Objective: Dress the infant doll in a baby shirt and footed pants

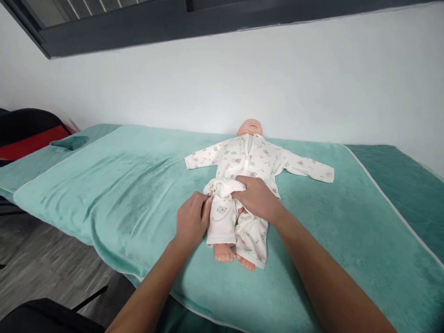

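A baby doll lies on its back on a teal towel, dressed in a white printed sleepsuit with both sleeves spread out. Its bare feet stick out of the trouser legs. My left hand pinches the bunched cloth of the sleepsuit at the doll's hip. My right hand is closed on the same bunched waist fabric from the other side, resting over the doll's belly.
The towel covers a darker teal padded table set against a white wall. A black and red chair stands at the far left. Grey wood floor shows below the table's left edge.
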Tool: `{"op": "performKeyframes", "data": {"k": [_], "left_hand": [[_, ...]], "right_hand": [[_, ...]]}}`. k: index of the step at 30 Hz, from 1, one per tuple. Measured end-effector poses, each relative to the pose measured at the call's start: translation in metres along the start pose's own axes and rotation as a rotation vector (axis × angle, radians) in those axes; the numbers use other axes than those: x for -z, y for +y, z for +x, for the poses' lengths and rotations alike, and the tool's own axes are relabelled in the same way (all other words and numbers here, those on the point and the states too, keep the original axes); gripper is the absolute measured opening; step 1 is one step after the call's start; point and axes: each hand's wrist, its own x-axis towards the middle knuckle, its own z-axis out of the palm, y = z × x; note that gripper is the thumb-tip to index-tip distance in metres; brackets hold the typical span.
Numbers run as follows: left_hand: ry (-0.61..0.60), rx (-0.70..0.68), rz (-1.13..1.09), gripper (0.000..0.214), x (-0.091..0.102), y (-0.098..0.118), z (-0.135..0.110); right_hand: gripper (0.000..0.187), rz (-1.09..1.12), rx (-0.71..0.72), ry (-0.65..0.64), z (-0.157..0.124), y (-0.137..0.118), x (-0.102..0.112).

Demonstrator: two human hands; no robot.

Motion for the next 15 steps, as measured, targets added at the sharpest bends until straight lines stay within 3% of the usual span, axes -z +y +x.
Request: {"op": "performKeyframes", "data": {"k": [4,7,9,11,13,15], "left_hand": [[0.172,0.19,-0.476,0.018,0.007,0.008,0.025],[0.208,0.252,-0.655,0.015,0.01,0.021,0.061],[0.074,0.231,-0.661,0.016,0.011,0.031,0.084],[-0.17,0.185,-0.572,0.019,0.013,0.041,0.099],[-0.375,0.073,-0.388,0.024,0.014,0.05,0.105],[-0.48,-0.073,-0.168,0.032,0.016,0.055,0.103]], "right_hand": [[0.012,-0.075,0.131,-0.052,-0.004,0.001,0.007],[0.021,-0.071,0.283,-0.107,-0.011,0.002,0.021],[0.024,0.04,0.312,-0.09,-0.015,0.004,0.032],[0.025,0.199,0.321,-0.015,-0.017,0.007,0.044],[0.026,0.332,0.34,0.116,-0.016,0.012,0.054],[0.028,0.373,0.35,0.263,-0.012,0.018,0.059]]}}
